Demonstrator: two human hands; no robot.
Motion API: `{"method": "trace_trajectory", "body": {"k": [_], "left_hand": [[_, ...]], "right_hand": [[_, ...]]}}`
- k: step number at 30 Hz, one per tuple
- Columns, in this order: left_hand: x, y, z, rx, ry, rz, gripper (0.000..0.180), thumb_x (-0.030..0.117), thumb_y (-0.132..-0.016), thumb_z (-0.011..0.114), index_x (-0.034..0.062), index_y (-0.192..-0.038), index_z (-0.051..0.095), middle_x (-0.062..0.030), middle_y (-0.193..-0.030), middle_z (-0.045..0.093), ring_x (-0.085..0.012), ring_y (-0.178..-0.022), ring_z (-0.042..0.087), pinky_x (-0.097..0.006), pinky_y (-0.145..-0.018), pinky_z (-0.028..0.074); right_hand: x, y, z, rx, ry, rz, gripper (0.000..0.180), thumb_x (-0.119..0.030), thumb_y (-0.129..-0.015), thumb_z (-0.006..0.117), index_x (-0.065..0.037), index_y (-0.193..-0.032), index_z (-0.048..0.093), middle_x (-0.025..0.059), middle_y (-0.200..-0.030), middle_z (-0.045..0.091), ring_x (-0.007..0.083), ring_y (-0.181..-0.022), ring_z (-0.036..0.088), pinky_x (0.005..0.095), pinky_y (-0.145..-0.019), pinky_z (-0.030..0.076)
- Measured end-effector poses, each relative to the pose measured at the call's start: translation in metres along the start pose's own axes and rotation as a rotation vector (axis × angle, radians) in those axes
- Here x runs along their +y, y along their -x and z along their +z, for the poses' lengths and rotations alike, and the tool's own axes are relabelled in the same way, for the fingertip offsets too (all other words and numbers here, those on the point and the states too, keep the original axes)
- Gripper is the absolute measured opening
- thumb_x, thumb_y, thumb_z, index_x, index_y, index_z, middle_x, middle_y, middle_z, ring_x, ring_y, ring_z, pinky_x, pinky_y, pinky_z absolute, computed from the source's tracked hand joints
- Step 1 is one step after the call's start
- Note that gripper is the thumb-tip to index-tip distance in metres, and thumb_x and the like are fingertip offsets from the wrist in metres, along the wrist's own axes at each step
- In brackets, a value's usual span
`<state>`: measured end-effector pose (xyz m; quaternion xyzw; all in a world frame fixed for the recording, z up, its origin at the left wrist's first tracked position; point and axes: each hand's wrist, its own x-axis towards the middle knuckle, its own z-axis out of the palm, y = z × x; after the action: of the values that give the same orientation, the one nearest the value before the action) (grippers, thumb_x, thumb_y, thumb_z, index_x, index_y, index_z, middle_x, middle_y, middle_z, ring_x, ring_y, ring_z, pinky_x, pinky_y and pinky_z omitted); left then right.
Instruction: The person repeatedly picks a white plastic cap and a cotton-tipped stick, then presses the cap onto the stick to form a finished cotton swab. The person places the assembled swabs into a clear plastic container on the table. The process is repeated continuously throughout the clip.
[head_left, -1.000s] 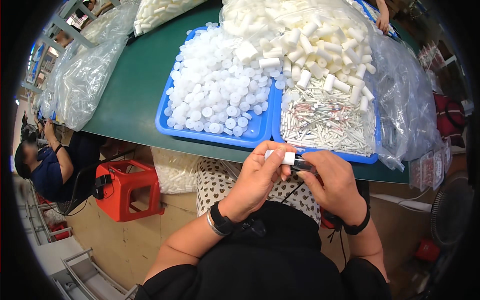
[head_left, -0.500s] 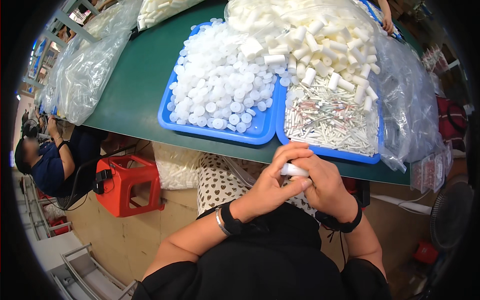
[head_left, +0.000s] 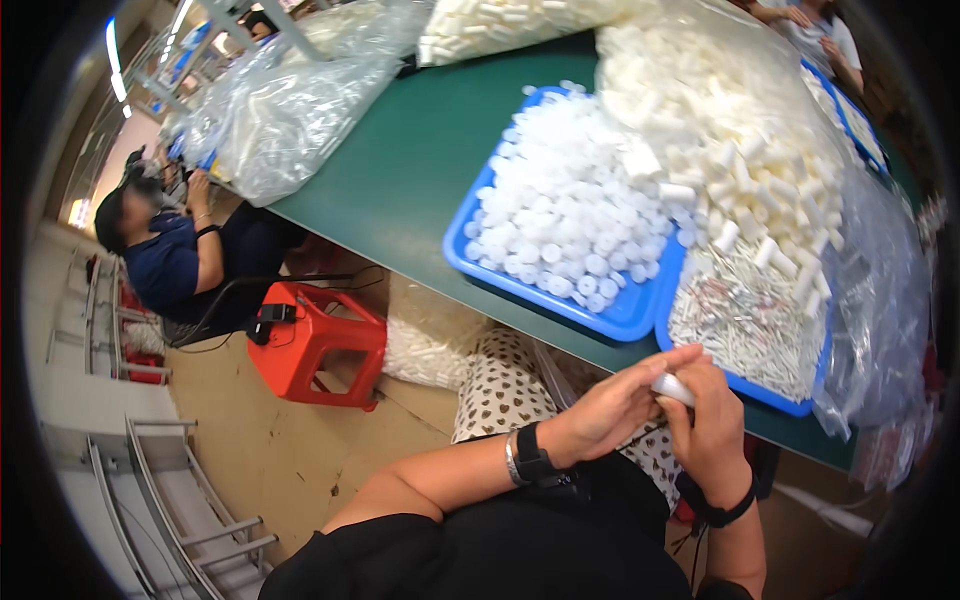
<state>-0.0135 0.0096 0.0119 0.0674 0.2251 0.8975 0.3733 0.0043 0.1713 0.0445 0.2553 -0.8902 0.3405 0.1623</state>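
Observation:
A smooth white cylinder [head_left: 674, 389] is held at the table's near edge, in front of the blue trays. My right hand [head_left: 716, 420] closes round it with thumb and fingers. My left hand [head_left: 605, 412] lies against its left side, fingers stretched out and palm turned toward it. One blue tray [head_left: 610, 325] bears a heap of translucent white discs [head_left: 570, 215]. Beside it, a second blue tray [head_left: 795, 402] carries many thin white pin-like pieces [head_left: 755, 335], some with reddish parts. Cream foam cylinders [head_left: 765, 200] spill over this tray's far side.
A large clear bag [head_left: 690, 70] of foam cylinders lies behind the trays. Crumpled clear plastic [head_left: 880, 300] hangs at the right, and another bag [head_left: 300, 120] rests on the green table [head_left: 400, 170]. A red stool [head_left: 310, 345] and a seated person [head_left: 165, 250] are at the left.
My view has turned left, so the trays and table appear farther right. My left hand's fingers have straightened from round the white cylinder, while my right hand keeps hold of it.

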Motion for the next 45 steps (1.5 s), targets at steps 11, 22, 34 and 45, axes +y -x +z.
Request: {"method": "trace_trajectory", "body": {"k": [11, 22, 34, 45], "left_hand": [[-0.014, 0.0, 0.005, 0.062, 0.249, 0.098, 0.042, 0.028, -0.106, 0.04, 0.0036, -0.14, 0.043, -0.0076, -0.15, 0.038, -0.0236, -0.138, 0.036, -0.039, -0.117, 0.03], [0.001, 0.0, -0.003, 0.081, 0.209, 0.048, 0.045, 0.034, -0.106, 0.039, 0.0046, -0.14, 0.045, -0.0084, -0.143, 0.046, -0.0201, -0.135, 0.041, -0.036, -0.113, 0.034], [-0.003, -0.004, -0.006, 0.134, 0.263, 0.1, 0.043, 0.044, -0.105, 0.037, 0.0099, -0.127, 0.05, -0.0084, -0.146, 0.043, -0.0277, -0.136, 0.04, -0.042, -0.113, 0.037], [0.004, 0.001, 0.001, 0.179, 0.112, 0.013, 0.05, 0.037, -0.107, 0.032, 0.0051, -0.144, 0.038, -0.0123, -0.152, 0.037, -0.0272, -0.139, 0.038, -0.042, -0.116, 0.032]], "right_hand": [[-0.007, 0.001, 0.016, 0.0, 0.088, 0.004, 0.019, -0.015, -0.093, 0.062, 0.0, -0.103, 0.057, 0.0149, -0.082, 0.061, 0.0355, -0.063, 0.059, 0.0436, -0.055, 0.045], [-0.017, -0.007, 0.014, -0.06, 0.01, 0.116, 0.019, -0.007, -0.092, 0.061, 0.002, -0.108, 0.054, 0.0197, -0.093, 0.059, 0.0382, -0.082, 0.06, 0.044, -0.07, 0.048], [-0.016, -0.006, 0.04, 0.059, 0.026, 0.161, 0.02, -0.006, -0.09, 0.064, 0.0, -0.107, 0.056, 0.0197, -0.087, 0.062, 0.0383, -0.07, 0.063, 0.0419, -0.058, 0.049], [-0.006, 0.0, 0.024, 0.018, 0.035, 0.085, 0.026, -0.007, -0.083, 0.069, 0.001, -0.105, 0.057, 0.0151, -0.088, 0.062, 0.0335, -0.072, 0.063, 0.0403, -0.06, 0.05]]}}
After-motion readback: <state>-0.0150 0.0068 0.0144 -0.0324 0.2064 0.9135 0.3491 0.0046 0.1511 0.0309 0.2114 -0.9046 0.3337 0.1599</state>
